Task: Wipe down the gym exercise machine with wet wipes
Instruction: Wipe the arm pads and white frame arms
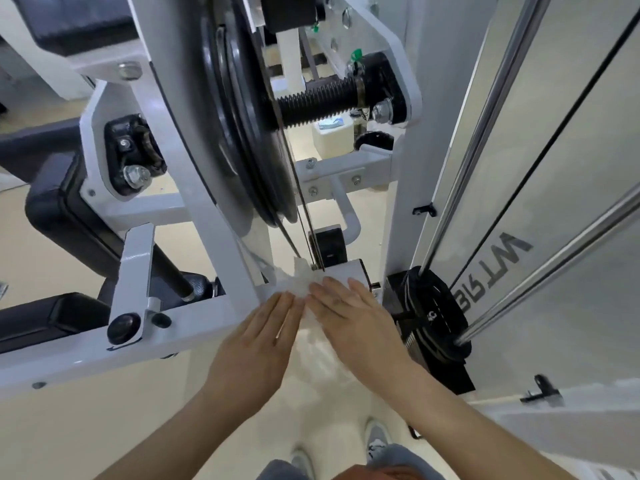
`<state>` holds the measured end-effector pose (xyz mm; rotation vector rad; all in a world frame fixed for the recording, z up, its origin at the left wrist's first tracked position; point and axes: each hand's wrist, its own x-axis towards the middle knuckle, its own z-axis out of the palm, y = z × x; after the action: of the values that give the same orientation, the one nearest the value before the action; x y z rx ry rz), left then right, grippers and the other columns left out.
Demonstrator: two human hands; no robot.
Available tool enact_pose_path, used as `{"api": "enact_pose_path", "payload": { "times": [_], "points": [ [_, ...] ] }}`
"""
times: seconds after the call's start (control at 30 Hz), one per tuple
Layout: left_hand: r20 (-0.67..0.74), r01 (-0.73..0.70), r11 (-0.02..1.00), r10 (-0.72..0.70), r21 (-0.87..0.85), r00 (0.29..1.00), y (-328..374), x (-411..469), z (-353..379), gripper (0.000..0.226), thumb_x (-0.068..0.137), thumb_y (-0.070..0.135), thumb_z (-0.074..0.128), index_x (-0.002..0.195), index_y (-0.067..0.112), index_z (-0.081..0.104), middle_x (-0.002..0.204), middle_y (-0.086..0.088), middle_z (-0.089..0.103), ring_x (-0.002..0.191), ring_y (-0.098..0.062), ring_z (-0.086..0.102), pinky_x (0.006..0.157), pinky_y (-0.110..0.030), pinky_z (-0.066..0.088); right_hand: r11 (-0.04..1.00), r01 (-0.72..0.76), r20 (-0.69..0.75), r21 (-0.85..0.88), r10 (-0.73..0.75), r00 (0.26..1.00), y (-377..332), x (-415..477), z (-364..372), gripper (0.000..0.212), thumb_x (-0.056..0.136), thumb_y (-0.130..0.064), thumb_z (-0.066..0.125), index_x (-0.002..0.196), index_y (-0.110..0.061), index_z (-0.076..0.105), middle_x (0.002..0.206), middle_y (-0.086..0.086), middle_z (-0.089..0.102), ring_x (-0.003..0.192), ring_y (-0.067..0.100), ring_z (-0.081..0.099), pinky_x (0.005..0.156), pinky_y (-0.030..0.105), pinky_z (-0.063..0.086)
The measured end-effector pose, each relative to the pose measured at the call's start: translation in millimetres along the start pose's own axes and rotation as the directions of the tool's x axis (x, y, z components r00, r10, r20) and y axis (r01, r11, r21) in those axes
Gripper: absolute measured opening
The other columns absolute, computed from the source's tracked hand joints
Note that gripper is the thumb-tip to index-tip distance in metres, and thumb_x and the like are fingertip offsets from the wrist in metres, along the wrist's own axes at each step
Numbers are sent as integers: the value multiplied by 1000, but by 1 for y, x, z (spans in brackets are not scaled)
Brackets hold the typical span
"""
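A white wet wipe (pixel 300 283) lies crumpled on the low white frame bar (pixel 194 327) of the gym machine, just below the cable and the big black pulley wheel (pixel 242 116). My left hand (pixel 258 344) reaches in with straight fingers, its fingertips at the wipe's left edge. My right hand (pixel 353 320) lies flat with straight fingers on the wipe and presses it to the bar. Part of the wipe is hidden under my right hand.
A black weight stack (pixel 438 317) with chrome guide rods (pixel 540 278) stands to the right behind a pale shroud. Black seat pads (pixel 62 216) sit to the left. A threaded black shaft (pixel 318 102) juts out above. A white wipes pack (pixel 332 133) lies on the floor beyond.
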<state>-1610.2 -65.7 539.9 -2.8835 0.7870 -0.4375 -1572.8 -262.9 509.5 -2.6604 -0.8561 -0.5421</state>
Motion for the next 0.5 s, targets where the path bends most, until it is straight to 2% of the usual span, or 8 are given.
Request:
{"api": "enact_pose_path", "payload": {
  "times": [0.07, 0.13, 0.17, 0.2, 0.27, 0.33, 0.4, 0.5],
  "points": [
    [-28, -50, 998, 51, 46, 998, -5, -1, -1, 51, 87, 0, 32, 131, -2, 58, 131, -21, 60, 118, -35, 61, 102, -39, 40, 999, -18, -29, -42, 17, 999, 11, -5, -9, 44, 76, -5, 73, 118, -20, 71, 127, -4, 67, 125, 21, 58, 106, 42, 34],
    [-41, -70, 997, 71, 30, 997, -7, 9, -3, 50, 76, 1, 61, 125, 1, 63, 120, -17, 64, 104, -33, 63, 86, -40, 52, 992, -125, -98, -24, 122, 988, 20, -6, -17, 40, 74, -1, 71, 109, -20, 75, 119, -5, 71, 120, 24, 62, 99, 42, 41],
    [-25, -37, 999, 36, -32, 999, -7, 18, -3, 54, 66, 0, 73, 119, 3, 65, 110, -14, 64, 94, -32, 62, 76, -39, 54, 975, -215, -111, 60, 221, 969, 18, -5, -21, 37, 75, 1, 71, 105, -19, 77, 115, -4, 72, 118, 26, 63, 95, 43, 46],
    [-12, -3, 993, 2, -115, 1000, -5, 26, -6, 52, 59, 1, 80, 110, 6, 68, 100, -11, 63, 85, -30, 60, 67, -38, 54, 919, -340, -82, 201, 361, 929, 10, -3, -28, 32, 79, 1, 71, 102, -20, 77, 113, -3, 73, 118, 26, 63, 93, 43, 50],
    [35, 94, 938, -87, -334, 996, -4, 40, -13, 31, 63, 6, 85, 90, 13, 69, 87, -4, 59, 76, -23, 58, 60, -31, 50, 630, -583, 73, 513, 644, 761, -14, 2, -44, 24, 89, -7, 68, 97, -28, 77, 109, -11, 72, 115, 16, 62, 96, 40, 51],
    [176, 264, 738, -197, -621, 964, -5, 42, -21, 15, 78, 13, 79, 82, 20, 67, 91, 5, 59, 81, -11, 56, 69, -21, 44, 271, -613, 202, 743, 781, 591, -36, 3, -58, 26, 90, -8, 67, 87, -32, 76, 94, -16, 74, 97, 7, 67, 91, 34, 52],
    [375, 430, 412, -211, -803, 903, -6, 31, -31, 19, 79, 17, 79, 72, 23, 63, 87, 9, 62, 72, -1, 55, 66, -11, 40, -18, -528, 302, 849, 836, 457, -56, -1, -68, 25, 91, -6, 65, 82, -25, 79, 86, -3, 76, 82, 15, 69, 80, 34, 53],
    [539, 538, -26, -17, -842, 842, -13, 14, -41, 25, 71, 22, 85, 60, 17, 63, 66, 4, 61, 60, -7, 53, 59, -14, 42, -352, -367, 470, 861, 826, 312, -87, -10, -77, 16, 94, -7, 59, 91, -10, 75, 84, 9, 72, 74, 21, 69, 68, 31, 53]
  ]
}}
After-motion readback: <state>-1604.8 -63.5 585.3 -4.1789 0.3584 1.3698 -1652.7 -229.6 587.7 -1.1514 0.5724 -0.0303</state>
